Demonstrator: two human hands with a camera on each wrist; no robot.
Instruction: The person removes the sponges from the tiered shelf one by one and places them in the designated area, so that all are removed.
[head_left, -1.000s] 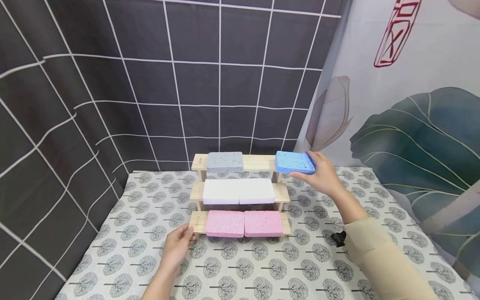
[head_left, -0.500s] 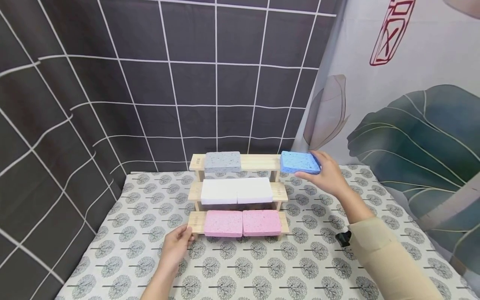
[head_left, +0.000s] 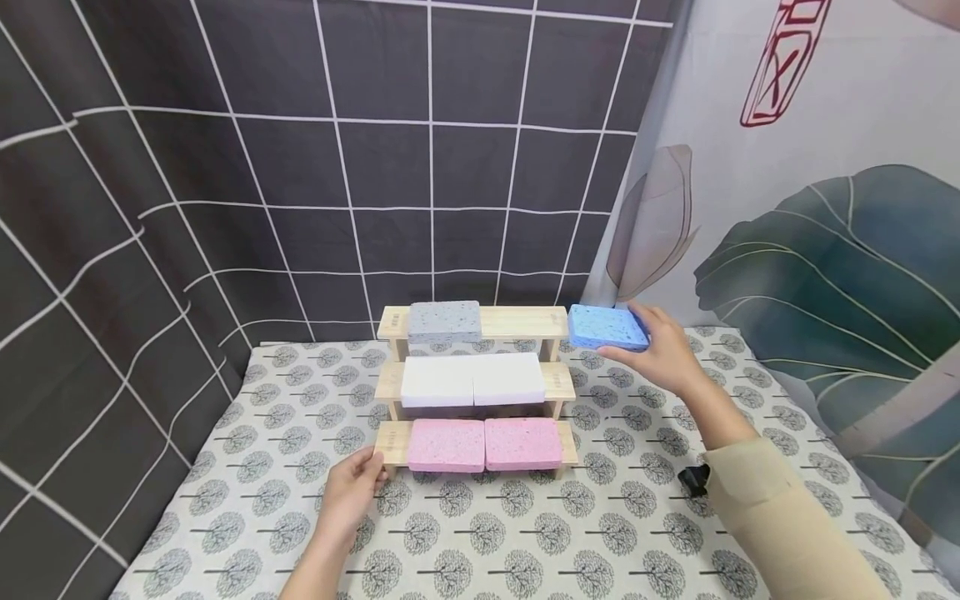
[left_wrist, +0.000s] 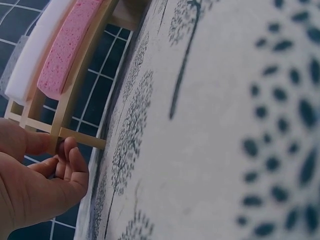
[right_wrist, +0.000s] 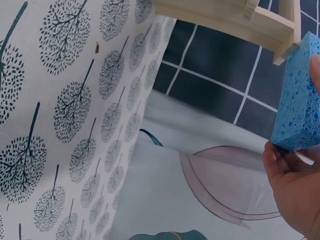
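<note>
The right hand (head_left: 658,350) holds a blue sponge (head_left: 606,326) level, with fingers and thumb around its outer end. The sponge is just beside the right end of the top shelf (head_left: 522,320) of a three-tier wooden rack (head_left: 551,350); whether the two touch is hard to tell. The left hand (head_left: 351,492) pinches the left end of the rack's bottom shelf (head_left: 393,440) between thumb and fingers.

A gray sponge (head_left: 445,321) lies on the left part of the top shelf. Two white blocks (head_left: 437,381) sit side by side on the middle shelf (head_left: 558,380), and two pink sponges (head_left: 447,446) sit side by side on the bottom one. The rack stands on a worktop (head_left: 247,517) covered in a tree-print cloth. Behind it hangs a dark sheet (head_left: 300,167) with a white grid; to the right, a pale sheet (head_left: 810,275) bears a large green leaf. A beige sleeve (head_left: 780,517) covers the right forearm.
</note>
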